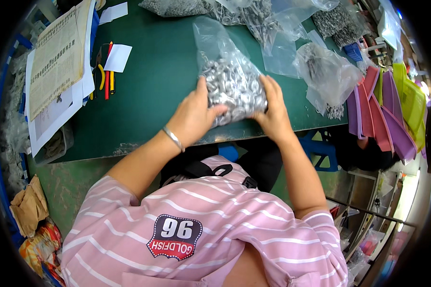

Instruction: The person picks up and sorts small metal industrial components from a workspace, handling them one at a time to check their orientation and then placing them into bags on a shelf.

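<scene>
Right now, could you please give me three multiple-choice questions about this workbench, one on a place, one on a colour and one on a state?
1. Where does the clear bag of small silver parts lie?
A. on the floor
B. near the front edge of the table
C. on the papers

2. What colour is the table top?
A. green
B. white
C. red

3. How do the hands meet the bag?
A. only the left hand touches it
B. both hands press its sides
C. neither touches it

Answers: 1 B, since the bag sits by the near edge. 2 A, since the bare top is dark green. 3 B, since the left hand and the right hand each grip one side.
</scene>
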Tool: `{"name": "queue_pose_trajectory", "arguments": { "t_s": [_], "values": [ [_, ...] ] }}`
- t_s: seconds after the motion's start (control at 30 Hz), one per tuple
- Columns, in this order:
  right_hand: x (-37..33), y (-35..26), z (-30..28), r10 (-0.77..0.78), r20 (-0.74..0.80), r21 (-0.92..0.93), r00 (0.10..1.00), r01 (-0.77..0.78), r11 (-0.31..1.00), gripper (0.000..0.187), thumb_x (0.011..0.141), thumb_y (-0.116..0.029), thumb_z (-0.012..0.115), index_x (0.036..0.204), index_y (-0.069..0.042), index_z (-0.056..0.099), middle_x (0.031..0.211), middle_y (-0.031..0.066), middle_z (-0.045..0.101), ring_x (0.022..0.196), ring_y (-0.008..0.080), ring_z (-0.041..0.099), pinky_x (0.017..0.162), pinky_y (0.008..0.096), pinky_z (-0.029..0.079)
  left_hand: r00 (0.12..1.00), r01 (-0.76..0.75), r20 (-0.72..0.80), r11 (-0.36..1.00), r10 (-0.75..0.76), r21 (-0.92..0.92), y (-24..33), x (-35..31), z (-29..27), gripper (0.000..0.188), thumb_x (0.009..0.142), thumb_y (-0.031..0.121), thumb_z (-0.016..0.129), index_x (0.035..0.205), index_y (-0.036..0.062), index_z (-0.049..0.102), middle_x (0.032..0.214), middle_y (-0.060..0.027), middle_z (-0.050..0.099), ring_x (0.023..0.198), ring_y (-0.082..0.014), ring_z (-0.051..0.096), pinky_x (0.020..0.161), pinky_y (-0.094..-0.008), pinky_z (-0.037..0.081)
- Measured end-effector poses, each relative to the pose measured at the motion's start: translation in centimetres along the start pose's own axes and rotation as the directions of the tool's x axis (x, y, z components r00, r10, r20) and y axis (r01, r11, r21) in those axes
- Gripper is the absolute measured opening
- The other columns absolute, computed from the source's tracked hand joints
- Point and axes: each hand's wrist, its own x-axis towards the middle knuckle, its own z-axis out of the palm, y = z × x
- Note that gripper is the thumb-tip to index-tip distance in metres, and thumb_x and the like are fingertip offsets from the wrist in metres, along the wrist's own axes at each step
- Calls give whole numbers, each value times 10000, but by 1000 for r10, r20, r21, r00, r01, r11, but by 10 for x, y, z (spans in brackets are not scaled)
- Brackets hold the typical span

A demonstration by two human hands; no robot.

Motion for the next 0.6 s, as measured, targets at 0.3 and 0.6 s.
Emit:
{"name": "queue_pose_trajectory", "arguments": {
  "t_s": [0.3, 0.6],
  "values": [
    [14, 12, 3, 348, -19, -17, 937, -349, 937, 777, 634, -173, 801, 1276, -2, 398, 1136, 219, 547, 1070, 309, 532, 907, 357, 419, 843, 405, 435, 906, -316, -127, -4, -17, -34, 436, 768, 231, 717, 946, -127, 543, 613, -95, 594, 489, -127, 586, 430, -253, 467],
    [-24, 18, -16, 621, 177, 25, 763, -635, 772, 213, 832, -156, 632, 744, 34, 595, 567, 81, 566, 511, 123, 516, 496, 292, 407, 887, 316, 391, 940, -246, -126, -1, -20, -19, 330, 901, 201, 527, 731, -71, 604, 561, -108, 596, 440, -162, 600, 407, -272, 455]
  ]
}}
